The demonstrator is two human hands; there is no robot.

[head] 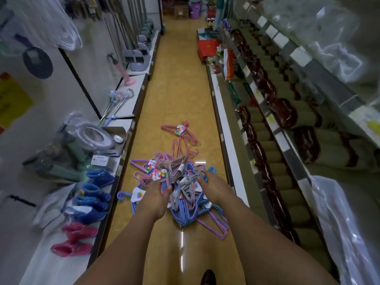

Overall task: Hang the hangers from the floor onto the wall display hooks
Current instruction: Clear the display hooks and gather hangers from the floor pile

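Hands reach into the hanger pile; left hand fingers buried, right hand fingers curled, grip uncertain; better to lift one banded bundle than a tangle.

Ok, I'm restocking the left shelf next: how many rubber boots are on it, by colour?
Blue boots: 4
Pink boots: 2
Total: 6
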